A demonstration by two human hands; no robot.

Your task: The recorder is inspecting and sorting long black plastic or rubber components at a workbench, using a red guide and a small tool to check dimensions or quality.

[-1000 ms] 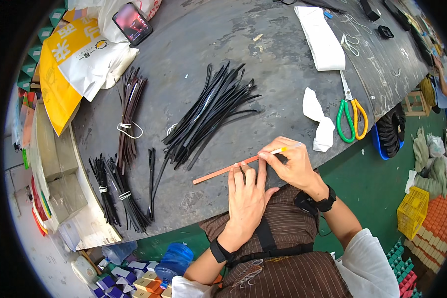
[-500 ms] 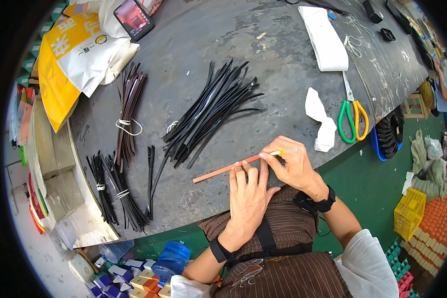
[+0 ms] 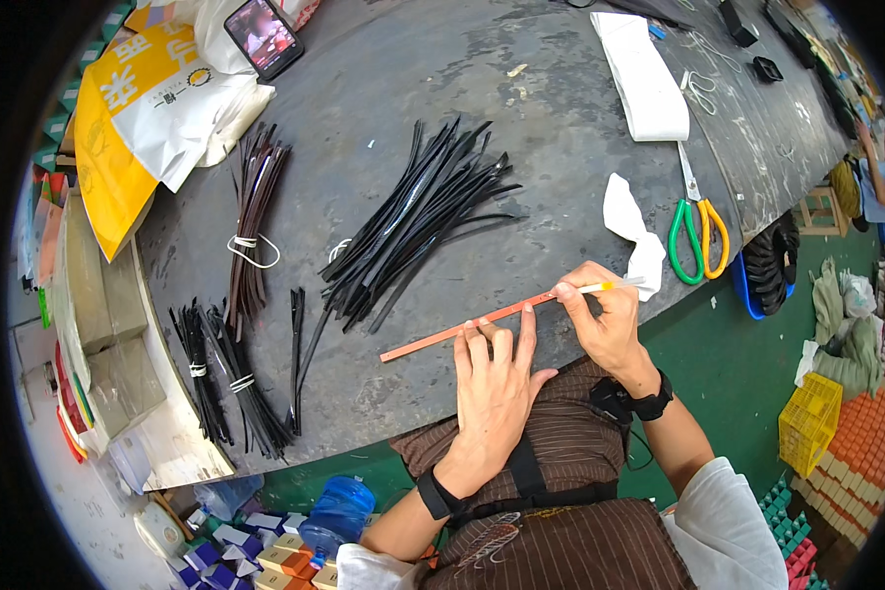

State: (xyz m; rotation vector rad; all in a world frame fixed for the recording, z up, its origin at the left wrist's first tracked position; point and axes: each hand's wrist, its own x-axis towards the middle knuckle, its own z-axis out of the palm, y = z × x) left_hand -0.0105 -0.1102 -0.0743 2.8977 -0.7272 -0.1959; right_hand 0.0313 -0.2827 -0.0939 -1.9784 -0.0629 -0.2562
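A narrow orange-red strip (image 3: 418, 343) lies slantwise near the front edge of the dark table, with small marks or holes along it. My left hand (image 3: 494, 398) rests palm down, its fingers stretched out and their tips pressing on the strip's middle. At the strip's right end, my right hand (image 3: 608, 320) pinches a thin white-and-yellow pen (image 3: 597, 287). The pen's writing tip is hidden by my fingers. Beyond the strip lies a large loose bundle of black strips (image 3: 418, 216).
Tied bundles of dark strips (image 3: 251, 256) lie to the left. Scissors (image 3: 696, 231) with green and yellow handles are at the right, beside crumpled white material (image 3: 634, 236) and a white folded band (image 3: 644, 84). A phone (image 3: 265, 37) and a yellow-white bag (image 3: 143, 113) sit far left.
My right hand has moved right along the strip with the pen, away from my left hand, uncovering more of the strip. My left hand stays in place.
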